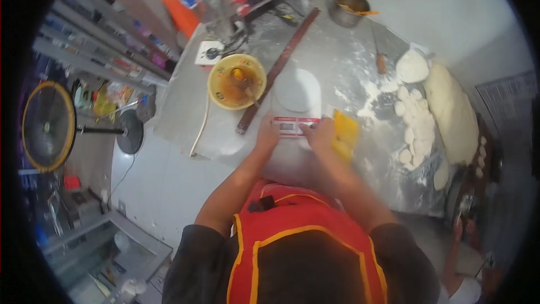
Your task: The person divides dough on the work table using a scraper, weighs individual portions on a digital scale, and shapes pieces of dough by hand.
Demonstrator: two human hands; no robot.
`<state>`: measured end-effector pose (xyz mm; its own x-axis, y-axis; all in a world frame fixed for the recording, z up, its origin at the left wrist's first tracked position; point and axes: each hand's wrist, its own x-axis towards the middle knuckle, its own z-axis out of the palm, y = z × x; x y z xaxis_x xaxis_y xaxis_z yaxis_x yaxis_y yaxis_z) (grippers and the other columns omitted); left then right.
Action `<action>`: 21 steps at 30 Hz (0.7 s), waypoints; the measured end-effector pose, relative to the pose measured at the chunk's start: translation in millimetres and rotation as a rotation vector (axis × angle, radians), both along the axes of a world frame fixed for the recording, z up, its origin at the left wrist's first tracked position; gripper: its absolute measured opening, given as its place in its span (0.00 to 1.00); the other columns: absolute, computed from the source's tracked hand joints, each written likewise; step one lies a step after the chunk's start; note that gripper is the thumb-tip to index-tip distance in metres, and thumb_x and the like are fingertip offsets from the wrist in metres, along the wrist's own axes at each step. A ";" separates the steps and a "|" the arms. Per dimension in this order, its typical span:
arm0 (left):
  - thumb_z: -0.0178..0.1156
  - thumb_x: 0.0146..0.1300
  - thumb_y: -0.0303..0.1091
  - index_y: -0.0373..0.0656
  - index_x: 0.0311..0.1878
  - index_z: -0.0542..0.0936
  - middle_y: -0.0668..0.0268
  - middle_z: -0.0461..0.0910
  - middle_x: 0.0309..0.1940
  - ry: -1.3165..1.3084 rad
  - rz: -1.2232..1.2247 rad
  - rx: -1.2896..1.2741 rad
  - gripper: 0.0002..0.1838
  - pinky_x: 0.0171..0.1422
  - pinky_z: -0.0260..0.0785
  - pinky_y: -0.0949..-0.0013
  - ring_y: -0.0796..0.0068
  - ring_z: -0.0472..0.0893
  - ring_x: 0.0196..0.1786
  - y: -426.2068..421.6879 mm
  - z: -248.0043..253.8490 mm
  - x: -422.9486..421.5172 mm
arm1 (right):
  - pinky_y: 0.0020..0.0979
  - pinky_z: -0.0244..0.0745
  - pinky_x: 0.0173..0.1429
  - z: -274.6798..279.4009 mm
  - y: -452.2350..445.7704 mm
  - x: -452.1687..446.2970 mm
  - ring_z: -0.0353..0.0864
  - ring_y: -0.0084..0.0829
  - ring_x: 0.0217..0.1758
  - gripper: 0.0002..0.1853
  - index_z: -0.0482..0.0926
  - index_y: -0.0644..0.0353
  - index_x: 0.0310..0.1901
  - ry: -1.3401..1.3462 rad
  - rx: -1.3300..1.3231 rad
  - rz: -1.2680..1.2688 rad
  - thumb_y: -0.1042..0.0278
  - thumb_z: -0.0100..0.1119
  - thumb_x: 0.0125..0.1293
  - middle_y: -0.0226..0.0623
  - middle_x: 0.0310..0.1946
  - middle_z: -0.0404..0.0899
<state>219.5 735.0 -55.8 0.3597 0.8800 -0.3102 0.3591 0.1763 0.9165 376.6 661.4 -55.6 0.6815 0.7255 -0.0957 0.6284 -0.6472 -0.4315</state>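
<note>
A flat kitchen scale (298, 94) lies on the floured metal table in front of me, with a round plate and a red-and-white front panel. My left hand (268, 130) grips the panel's left end. At its right end, my right hand (319, 134) is closed on the scale, a digit lying on the panel near the buttons. Beside the right hand is a yellow flat piece (346, 131); whether it touches the hand I cannot tell. Left of the scale, a long brown wooden rod (279, 62) lies slantwise, close to a yellow bowl (216, 85) of brownish liquid with a utensil in it.
On the right lie small dough pieces (415, 129), a large dough slab (450, 115) and a rounded dough lump (412, 66). A metal bowl (344, 17) and a metal machine (222, 0) stand at the back. A fan (48, 126) stands left. Another person's arm (453, 259) shows lower right.
</note>
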 end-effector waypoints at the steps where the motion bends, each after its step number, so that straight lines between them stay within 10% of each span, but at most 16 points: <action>1: 0.45 0.63 0.26 0.31 0.66 0.62 0.47 0.65 0.63 -0.007 -0.010 0.028 0.27 0.72 0.51 0.63 0.54 0.63 0.68 -0.8 7.0 -0.8 | 0.41 0.69 0.48 1.4 0.8 -1.8 0.75 0.46 0.43 0.34 0.73 0.70 0.38 -0.013 -0.017 0.012 0.46 0.75 0.41 0.48 0.33 0.75; 9: 0.50 0.60 0.25 0.30 0.66 0.61 0.45 0.65 0.62 -0.082 0.034 0.011 0.29 0.70 0.54 0.63 0.54 0.65 0.66 -0.7 -24.2 -17.0 | 0.45 0.66 0.58 -6.3 -27.7 13.0 0.71 0.46 0.54 0.43 0.68 0.72 0.52 0.124 0.318 -0.098 0.47 0.75 0.42 0.53 0.49 0.71; 16: 0.53 0.57 0.24 0.32 0.62 0.65 0.47 0.66 0.59 0.121 -0.284 0.631 0.27 0.65 0.61 0.57 0.50 0.66 0.62 -47.3 18.1 -27.5 | 0.46 0.61 0.63 48.0 -96.9 18.0 0.65 0.53 0.58 0.62 0.49 0.68 0.68 -0.024 -0.055 -0.203 0.46 0.77 0.36 0.57 0.53 0.66; 21: 0.53 0.57 0.22 0.34 0.62 0.65 0.48 0.66 0.59 -0.079 -0.451 0.501 0.27 0.60 0.66 0.60 0.52 0.68 0.61 -69.7 23.8 14.8 | 0.45 0.63 0.62 18.3 -97.4 17.5 0.67 0.53 0.57 0.64 0.47 0.67 0.68 0.072 -0.077 -0.295 0.47 0.78 0.35 0.56 0.52 0.69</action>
